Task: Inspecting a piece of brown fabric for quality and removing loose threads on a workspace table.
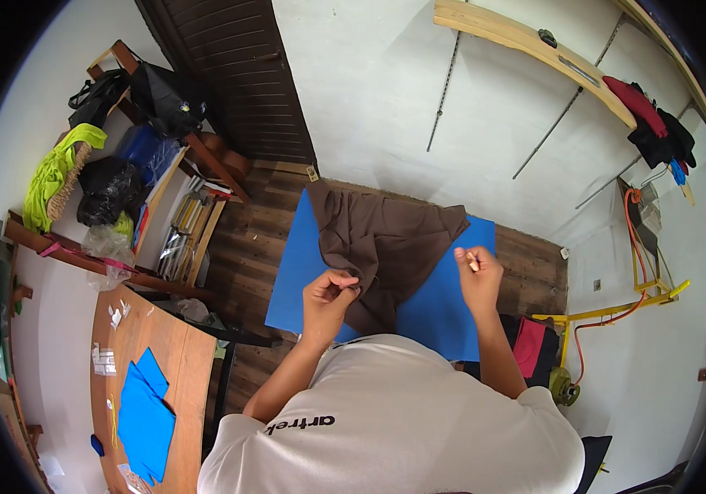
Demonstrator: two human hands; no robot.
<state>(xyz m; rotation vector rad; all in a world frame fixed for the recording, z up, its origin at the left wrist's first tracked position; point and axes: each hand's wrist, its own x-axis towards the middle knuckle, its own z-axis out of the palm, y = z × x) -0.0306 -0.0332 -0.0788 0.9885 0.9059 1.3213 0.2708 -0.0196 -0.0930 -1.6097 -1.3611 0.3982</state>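
Observation:
A dark brown cloth [382, 243] lies in loose folds over a bright blue tabletop [291, 284], and part of it runs toward my body. At its near left edge my left hand [328, 303] is closed, thumb and fingers pinched together. Whether it grips the cloth or something thin, I cannot tell. My right hand [481, 276] is raised over the right side of the blue top, apart from the cloth. Its fingers are curled in, with a small pale bit showing between them, too small to name.
To the left stands a wooden table [192, 354] with blue cut fabric [145, 416] on it. Behind it, a shelf holds bags [168, 99] and a lime-green garment [56, 177]. At right are a yellow metal frame [637, 303] with an orange hose and a red-and-black bundle [528, 346].

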